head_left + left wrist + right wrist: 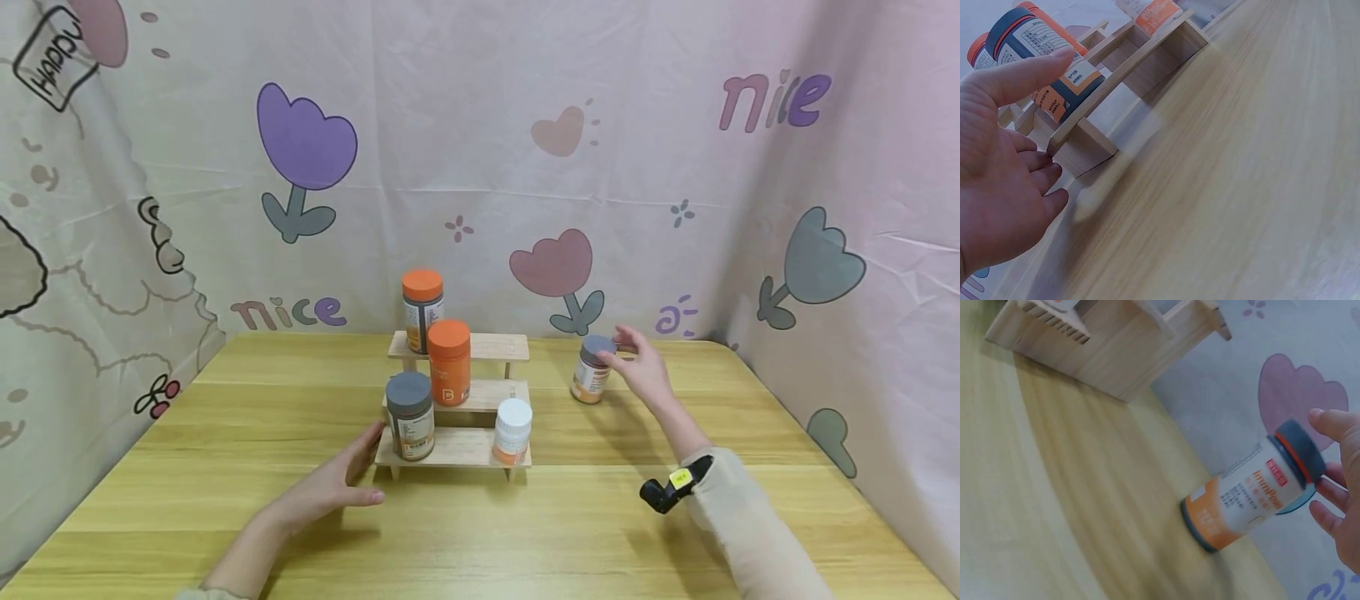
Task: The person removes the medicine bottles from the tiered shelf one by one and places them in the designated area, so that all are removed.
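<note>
My left hand (330,487) is beside the left end of a three-step wooden shelf (461,450), thumb apart from the fingers, fingertips right at the shelf's edge. In the left wrist view its thumb overlaps a grey-capped jar (1041,56) on the lowest step. At the right, my right hand (641,367) is spread loosely around the grey cap of another jar (591,375), which stands on the table. The right wrist view shows the thumb and fingertips close about that cap, with the jar's white and orange label (1241,500) facing the camera.
An orange-capped dark jar (422,304) stands on the top step and an orange jar (450,367) on the middle one. A small white-capped bottle (513,429) is at the lowest step's right end. A patterned cloth (450,108) hangs behind the wooden table (525,533).
</note>
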`<state>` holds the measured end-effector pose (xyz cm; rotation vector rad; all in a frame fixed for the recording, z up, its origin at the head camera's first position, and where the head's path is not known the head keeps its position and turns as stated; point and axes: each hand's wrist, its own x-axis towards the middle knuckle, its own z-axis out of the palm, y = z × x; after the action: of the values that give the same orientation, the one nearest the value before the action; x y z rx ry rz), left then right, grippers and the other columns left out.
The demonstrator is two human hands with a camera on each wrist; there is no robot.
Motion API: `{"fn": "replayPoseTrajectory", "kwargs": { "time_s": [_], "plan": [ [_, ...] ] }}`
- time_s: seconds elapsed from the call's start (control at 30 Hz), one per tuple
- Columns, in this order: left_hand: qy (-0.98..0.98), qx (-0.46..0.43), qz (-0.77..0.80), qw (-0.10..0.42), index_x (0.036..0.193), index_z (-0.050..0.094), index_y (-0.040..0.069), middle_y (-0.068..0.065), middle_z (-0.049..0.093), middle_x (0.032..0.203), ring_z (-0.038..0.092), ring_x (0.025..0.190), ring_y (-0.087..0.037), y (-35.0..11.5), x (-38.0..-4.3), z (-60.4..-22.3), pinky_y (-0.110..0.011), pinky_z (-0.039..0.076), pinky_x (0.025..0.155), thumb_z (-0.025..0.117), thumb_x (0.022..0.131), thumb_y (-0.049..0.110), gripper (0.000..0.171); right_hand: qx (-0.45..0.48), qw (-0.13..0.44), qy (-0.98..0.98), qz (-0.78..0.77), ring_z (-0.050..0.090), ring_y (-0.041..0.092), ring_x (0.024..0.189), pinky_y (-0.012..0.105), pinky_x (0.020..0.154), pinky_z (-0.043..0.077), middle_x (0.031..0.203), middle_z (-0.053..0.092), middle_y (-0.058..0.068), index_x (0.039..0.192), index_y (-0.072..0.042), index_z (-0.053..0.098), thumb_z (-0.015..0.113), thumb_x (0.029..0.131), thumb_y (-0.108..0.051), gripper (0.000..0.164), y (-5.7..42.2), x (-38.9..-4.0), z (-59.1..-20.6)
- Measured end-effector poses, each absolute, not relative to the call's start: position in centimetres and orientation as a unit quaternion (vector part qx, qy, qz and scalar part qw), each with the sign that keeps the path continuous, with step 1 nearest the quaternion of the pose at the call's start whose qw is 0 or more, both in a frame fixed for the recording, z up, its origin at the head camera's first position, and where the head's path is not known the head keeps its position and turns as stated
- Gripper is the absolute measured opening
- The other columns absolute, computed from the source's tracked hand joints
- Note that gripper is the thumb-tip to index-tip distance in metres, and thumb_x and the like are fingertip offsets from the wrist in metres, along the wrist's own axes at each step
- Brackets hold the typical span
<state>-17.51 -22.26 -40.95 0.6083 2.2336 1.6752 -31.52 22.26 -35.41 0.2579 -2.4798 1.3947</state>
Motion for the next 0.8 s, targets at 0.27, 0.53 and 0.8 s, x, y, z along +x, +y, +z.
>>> {"fn": "replayPoseTrajectory", "kwargs": {
  "time_s": [0.27, 0.53, 0.8],
  "plan": [
    [0.774, 0.208, 0.581, 0.143, 0.145, -0.006, -0.004, -0.024, -0.007, 0.151, -0.001, 0.136, -0.041, -22.3, -17.5, -40.9, -0.009, 0.015, 0.097, 0.068, 0.081, 0.013, 0.099, 0.123, 0.156, -0.842, 0.501, 0.047, 0.036, 0.118, 0.045, 0.100, 0.039, 0.126, 0.051, 0.025, 0.137, 0.006, 0.038, 0.066, 0.087, -0.018, 0.062, 21.9, -31.7, -33.1],
    [0.777, 0.210, 0.576, 0.141, 0.145, -0.006, -0.004, -0.024, -0.007, 0.151, -0.001, 0.136, -0.042, -22.4, -17.5, -41.1, -0.008, 0.015, 0.097, 0.068, 0.082, 0.013, 0.099, 0.143, 0.108, -0.834, 0.522, 0.048, 0.033, 0.118, 0.044, 0.101, 0.037, 0.129, 0.052, 0.019, 0.140, -0.002, 0.037, 0.065, 0.087, -0.028, 0.065, 20.1, -31.7, -30.1],
    [0.778, 0.209, 0.576, 0.140, 0.145, -0.006, -0.004, -0.024, -0.007, 0.151, 0.000, 0.136, -0.041, -22.3, -17.4, -41.0, -0.009, 0.015, 0.097, 0.068, 0.082, 0.012, 0.099, 0.183, 0.073, -0.817, 0.541, 0.049, 0.030, 0.116, 0.042, 0.101, 0.038, 0.128, 0.052, 0.020, 0.141, -0.002, 0.036, 0.062, 0.090, -0.021, 0.060, 17.0, -31.8, -27.7]
  ]
}}
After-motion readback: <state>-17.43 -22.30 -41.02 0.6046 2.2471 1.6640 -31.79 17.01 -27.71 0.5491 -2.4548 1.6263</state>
